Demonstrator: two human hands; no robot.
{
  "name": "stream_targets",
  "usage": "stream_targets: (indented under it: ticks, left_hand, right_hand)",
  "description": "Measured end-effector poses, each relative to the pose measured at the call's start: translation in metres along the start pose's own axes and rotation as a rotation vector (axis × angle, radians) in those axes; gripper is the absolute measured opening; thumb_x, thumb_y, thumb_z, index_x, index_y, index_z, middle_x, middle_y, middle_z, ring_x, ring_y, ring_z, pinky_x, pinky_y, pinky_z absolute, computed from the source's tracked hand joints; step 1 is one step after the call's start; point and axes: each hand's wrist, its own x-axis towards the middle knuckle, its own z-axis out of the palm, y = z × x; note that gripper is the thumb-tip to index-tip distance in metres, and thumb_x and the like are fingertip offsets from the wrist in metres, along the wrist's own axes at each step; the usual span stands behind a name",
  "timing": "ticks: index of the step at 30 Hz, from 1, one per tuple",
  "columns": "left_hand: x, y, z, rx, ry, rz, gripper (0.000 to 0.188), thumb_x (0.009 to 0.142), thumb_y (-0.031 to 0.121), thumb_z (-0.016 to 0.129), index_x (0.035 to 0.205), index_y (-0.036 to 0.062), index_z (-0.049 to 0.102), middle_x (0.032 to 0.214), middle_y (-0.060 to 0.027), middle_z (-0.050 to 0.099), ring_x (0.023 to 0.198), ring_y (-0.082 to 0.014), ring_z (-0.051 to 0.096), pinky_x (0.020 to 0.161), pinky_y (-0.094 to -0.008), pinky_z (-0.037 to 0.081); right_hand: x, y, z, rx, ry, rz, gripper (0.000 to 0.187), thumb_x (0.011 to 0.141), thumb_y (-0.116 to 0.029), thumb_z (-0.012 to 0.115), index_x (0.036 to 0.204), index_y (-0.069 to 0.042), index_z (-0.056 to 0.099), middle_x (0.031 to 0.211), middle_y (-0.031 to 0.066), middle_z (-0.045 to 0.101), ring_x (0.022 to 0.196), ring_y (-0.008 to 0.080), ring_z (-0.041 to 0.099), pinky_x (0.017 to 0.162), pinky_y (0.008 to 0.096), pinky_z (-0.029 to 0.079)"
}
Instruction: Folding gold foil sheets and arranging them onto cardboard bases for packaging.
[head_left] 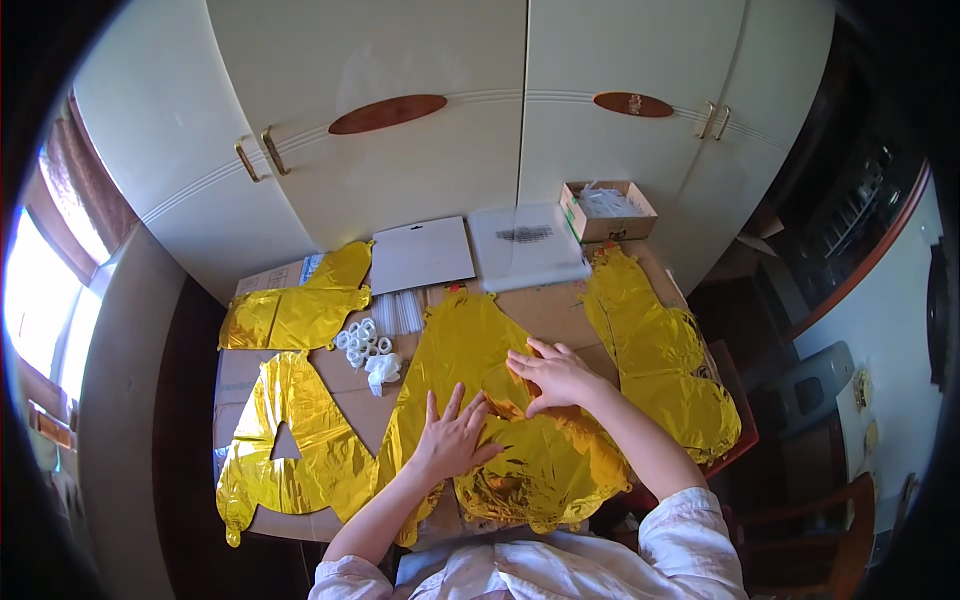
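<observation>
A view from above shows a person leaning over a table [560,305] covered in flattened brown cardboard, with both hands on a gold foil balloon.

Far to the left of the hands lie two other gold foil balloons: a flat piece [295,312] at the back and a letter-shaped balloon with a triangular hole [290,440] nearer the front edge. Between these and the hands sit a cluster of small white plastic rings [362,342], a crumpled white scrap [382,370] and a bundle of clear straws [398,312].

The left hand [452,440] lies palm down with its fingers spread, pressing flat on the central gold balloon [520,440]. This grip pinches nothing; it only holds the sheet down. Just to its right, the right hand [555,378] also rests on the same balloon, fingers curved and close together, fingertips pushing at a crease in the foil. Whether it pinches a fold I cannot tell.

The balloon is uninflated, wrinkled and shiny. It likely weighs almost nothing, is limp and slippery, and would crease or tear at the seams if tugged. Flat palms or a gentle hold along an outer edge look safest.

Right of the hands lies another long gold balloon [655,350]. Behind the hands are a white card [420,252], a clear packet [527,245] and a small open cardboard box [608,210], against white cupboard doors [400,150].
</observation>
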Motion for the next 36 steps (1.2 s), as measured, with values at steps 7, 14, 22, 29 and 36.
stream_targets:
  ticks: [7, 14, 22, 29, 36]
  left_hand:
    - [0.037, 0.010, -0.038, -0.016, 0.217, 0.099, 0.028, 0.087, 0.024, 0.063, 0.104, 0.0014, 0.060, 0.118, -0.0151, 0.060, 0.121, -0.0322, 0.052, 0.102, -0.0490, 0.041]
    - [0.065, 0.014, -0.005, -0.123, -0.019, 0.174, 0.029, 0.087, 0.020, 0.063, 0.112, 0.0060, 0.061, 0.120, -0.0105, 0.061, 0.113, -0.0281, 0.058, 0.097, -0.0418, 0.045]
    - [0.066, 0.001, 0.005, -0.097, 0.052, 0.185, 0.055, 0.086, 0.039, 0.064, 0.131, 0.0088, 0.053, 0.134, -0.0097, 0.053, 0.131, -0.0280, 0.044, 0.111, -0.0485, 0.031]
    - [0.065, -0.004, 0.012, -0.080, 0.066, 0.181, 0.059, 0.086, 0.043, 0.064, 0.132, 0.0095, 0.051, 0.135, -0.0089, 0.051, 0.133, -0.0289, 0.042, 0.113, -0.0498, 0.028]
    - [0.065, -0.002, 0.010, -0.097, 0.082, 0.180, 0.055, 0.086, 0.042, 0.065, 0.129, 0.0104, 0.053, 0.132, -0.0078, 0.052, 0.130, -0.0291, 0.044, 0.111, -0.0504, 0.030]
  right_hand:
    - [0.000, 0.004, 0.006, 0.022, 0.023, 0.015, 0.104, 0.066, -0.058, 0.079, 0.151, -0.016, 0.036, 0.159, -0.0024, 0.030, 0.148, 0.0284, 0.022, 0.115, 0.0498, 0.026]
    - [0.004, 0.002, 0.005, 0.021, -0.010, 0.010, 0.107, 0.065, -0.057, 0.081, 0.152, -0.016, 0.034, 0.160, -0.0023, 0.027, 0.149, 0.0278, 0.019, 0.118, 0.0485, 0.022]
    - [-0.002, 0.003, 0.005, 0.022, 0.005, 0.008, 0.103, 0.070, -0.056, 0.079, 0.152, -0.014, 0.032, 0.160, 0.0017, 0.027, 0.149, 0.0272, 0.017, 0.121, 0.0478, 0.016]
    - [-0.075, -0.025, 0.037, 0.293, 0.739, -0.043, 0.069, 0.081, -0.039, 0.076, 0.138, -0.010, 0.052, 0.144, 0.0091, 0.047, 0.132, 0.0309, 0.044, 0.108, 0.0446, 0.037]
    - [-0.201, -0.099, 0.143, 1.034, 1.177, 0.622, 0.031, 0.084, -0.002, 0.071, 0.108, -0.004, 0.051, 0.092, 0.0030, 0.051, 0.084, 0.0103, 0.046, 0.076, 0.0258, 0.041]
